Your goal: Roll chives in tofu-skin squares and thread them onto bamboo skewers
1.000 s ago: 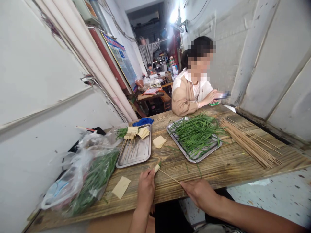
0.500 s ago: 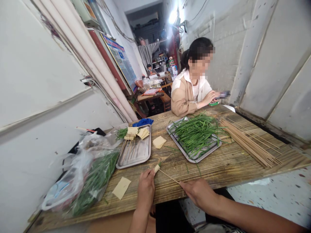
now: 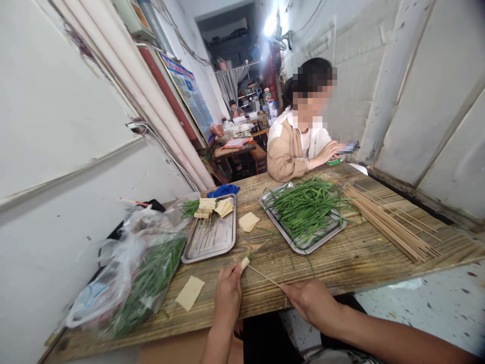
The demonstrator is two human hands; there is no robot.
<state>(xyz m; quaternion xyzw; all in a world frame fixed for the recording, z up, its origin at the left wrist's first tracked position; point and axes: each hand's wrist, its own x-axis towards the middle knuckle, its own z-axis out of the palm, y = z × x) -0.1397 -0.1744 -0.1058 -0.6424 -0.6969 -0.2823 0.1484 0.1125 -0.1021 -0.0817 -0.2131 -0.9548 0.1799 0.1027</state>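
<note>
Left grip (image 3: 228, 290) closed around a pale roll (image 3: 244, 263), green tips poking from its far end; right grip (image 3: 314, 303) pinching the near end of a thin skewer (image 3: 264, 275), which slants across to meet the roll. Both held low over the near edge of the wooden tabletop (image 3: 352, 265). Single pale sheet (image 3: 190, 293) flat, left of the left grip; small stack of sheets (image 3: 249, 222) beyond the roll. Left metal tray (image 3: 224, 237) carries skewered rolls (image 3: 207, 203) and more sheets. Second tray (image 3: 278, 226), heaped with long greens (image 3: 306, 207); loose skewers (image 3: 390, 225) right of it. Clear bag of greens (image 3: 151, 275) at far left. Across, a seated person (image 3: 288, 151), phone (image 3: 347, 147) in hand.
</note>
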